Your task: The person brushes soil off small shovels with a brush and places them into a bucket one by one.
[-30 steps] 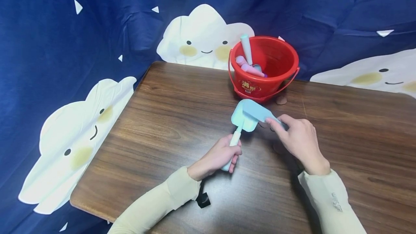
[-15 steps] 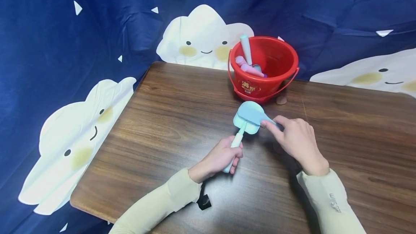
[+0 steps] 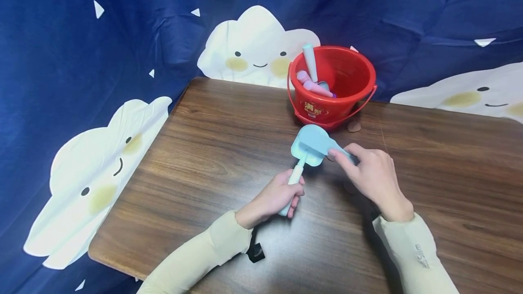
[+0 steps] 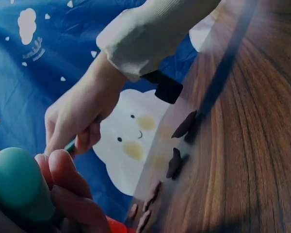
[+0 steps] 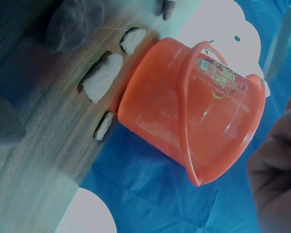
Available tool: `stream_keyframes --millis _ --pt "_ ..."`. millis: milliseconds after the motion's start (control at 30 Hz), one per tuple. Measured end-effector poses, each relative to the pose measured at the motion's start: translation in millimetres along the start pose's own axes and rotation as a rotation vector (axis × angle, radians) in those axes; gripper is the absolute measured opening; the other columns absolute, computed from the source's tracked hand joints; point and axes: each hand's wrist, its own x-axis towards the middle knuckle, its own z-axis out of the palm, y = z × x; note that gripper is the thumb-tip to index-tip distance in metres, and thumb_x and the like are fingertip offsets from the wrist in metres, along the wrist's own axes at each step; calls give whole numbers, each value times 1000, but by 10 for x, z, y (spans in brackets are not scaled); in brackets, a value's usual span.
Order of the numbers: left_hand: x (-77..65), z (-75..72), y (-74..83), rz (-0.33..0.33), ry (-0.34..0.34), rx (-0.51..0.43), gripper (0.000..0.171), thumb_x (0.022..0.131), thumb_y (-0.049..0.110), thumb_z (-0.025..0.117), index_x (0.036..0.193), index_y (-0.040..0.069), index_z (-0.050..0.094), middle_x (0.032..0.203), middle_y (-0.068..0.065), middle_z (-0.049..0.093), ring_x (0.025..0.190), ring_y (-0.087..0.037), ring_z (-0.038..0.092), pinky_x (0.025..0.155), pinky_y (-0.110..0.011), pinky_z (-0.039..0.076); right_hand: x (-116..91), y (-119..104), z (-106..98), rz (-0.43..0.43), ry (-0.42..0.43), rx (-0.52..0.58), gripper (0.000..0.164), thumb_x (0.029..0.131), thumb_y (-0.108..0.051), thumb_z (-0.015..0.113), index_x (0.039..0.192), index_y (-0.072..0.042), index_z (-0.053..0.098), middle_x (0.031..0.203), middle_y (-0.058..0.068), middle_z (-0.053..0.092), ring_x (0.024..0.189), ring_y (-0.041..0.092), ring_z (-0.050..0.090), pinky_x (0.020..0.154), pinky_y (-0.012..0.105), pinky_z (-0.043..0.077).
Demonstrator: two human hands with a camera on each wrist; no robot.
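Note:
My left hand (image 3: 282, 196) grips the pale handle of a mint-green toy shovel (image 3: 295, 149), its blade raised over the table and pointing away from me. The rounded mint handle end (image 4: 17, 170) shows large in the left wrist view, with curled fingers (image 4: 70, 182) beside it. My right hand (image 3: 376, 176) pinches the narrow neck of a light-blue, flat-bladed toy tool (image 3: 316, 139). That blade overlaps the shovel's blade and hides much of it. In the right wrist view, the right hand (image 5: 279, 165) shows at the right edge.
Just behind the shovel stands a red bucket (image 3: 331, 108) with its handle down. Several toy tools lean inside, including a white-handled one (image 3: 310, 62) and a pink one (image 3: 318, 88). Flat brownish pieces (image 3: 353, 126) lie on the wooden table (image 3: 204, 149) near its base.
My right hand has brought the light-blue blade left, farther across the shovel's blade. The shovel shifted slightly right, then back left. The bucket stayed put.

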Motion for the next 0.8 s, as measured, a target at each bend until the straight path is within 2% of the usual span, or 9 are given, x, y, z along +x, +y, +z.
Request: stream_keyframes --millis 133,233,333,433,633,800 --pt "9 -19 10 -7 23 -12 22 83 1 50 105 -1 47 53 -1 45 37 -12 42 34 -23 42 2 -20 -13 -48 -93 19 19 82 -31 74 83 -13 70 48 -7 43 45 8 35 44 23 29" --pt "11 -25 10 -10 22 -9 22 83 1 50 105 -1 47 54 -1 45 37 -12 42 35 -23 42 5 -24 -11 -41 -168 10 20 84 -35 72 82 -16 70 48 -8 41 46 8 36 45 23 30" --pt "7 -27 12 -13 16 -8 21 81 0 50 102 0 46 54 -1 45 38 -12 42 35 -23 42 10 -10 8 -10 -193 -15 24 86 -38 70 83 -15 70 48 -6 41 46 10 37 44 24 30" --pt "-1 -29 11 -16 8 0 21 78 -1 48 99 1 46 53 0 44 39 -11 42 35 -22 41 14 13 27 29 -171 -44 27 87 -41 68 84 -14 70 47 -4 41 46 13 37 42 26 28" --pt "-13 -40 -1 -22 -11 17 21 76 -1 46 96 2 45 52 0 43 40 -11 42 35 -22 41 6 54 42 106 -72 -76 34 88 -43 65 89 -10 70 48 1 49 46 18 39 42 27 29" --pt "-17 -44 -12 -28 -30 19 22 75 -1 46 97 0 45 53 0 44 40 -10 42 35 -22 41 8 71 40 127 1 -78 36 89 -41 66 88 -5 69 48 5 50 44 20 36 42 28 27"
